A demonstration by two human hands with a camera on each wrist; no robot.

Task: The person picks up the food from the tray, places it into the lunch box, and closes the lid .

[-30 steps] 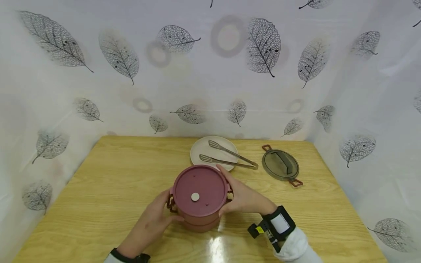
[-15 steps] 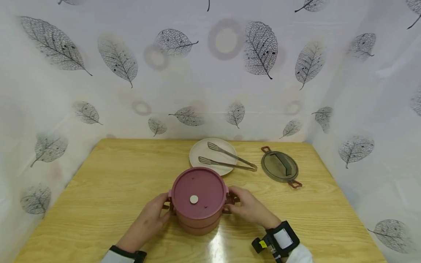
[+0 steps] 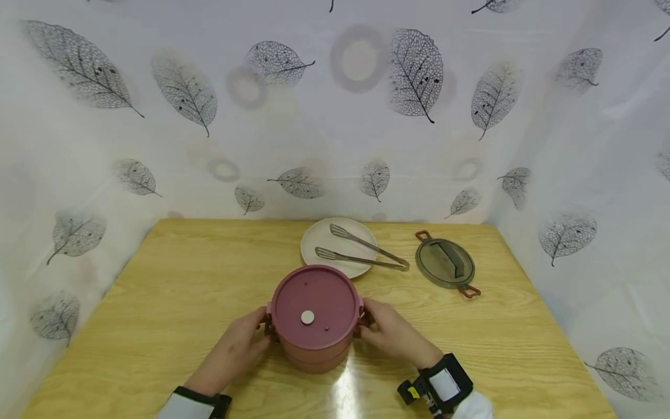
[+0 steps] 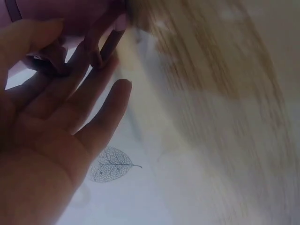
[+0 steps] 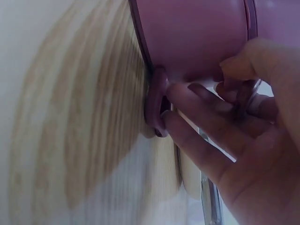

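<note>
A round maroon pot (image 3: 314, 291) stands near the front middle of the table, with a flat top bearing a small whitish disc (image 3: 307, 317). Its sides carry handles at two heights. At the left side, my left hand (image 3: 232, 352) holds the handles; in the left wrist view the thumb lies above a handle (image 4: 105, 37) and the fingers reach beneath. My right hand (image 3: 395, 334) grips the opposite side. The right wrist view has its thumb over the upper handle (image 5: 243, 96) and fingertips against the lower handle (image 5: 156, 103).
Behind the pot lies a white plate (image 3: 312, 235) with metal tongs (image 3: 366, 262) across it, their hinge end past the rim. A glass lid (image 3: 431, 265) with reddish side handles is at the back right. Leaf-patterned sheeting (image 3: 314, 134) walls the wooden table (image 3: 173, 291).
My right hand has slid from the pot's rim and side down to its right handles. The left thumb has left the pot's front for the left handles. The pot has barely moved.
</note>
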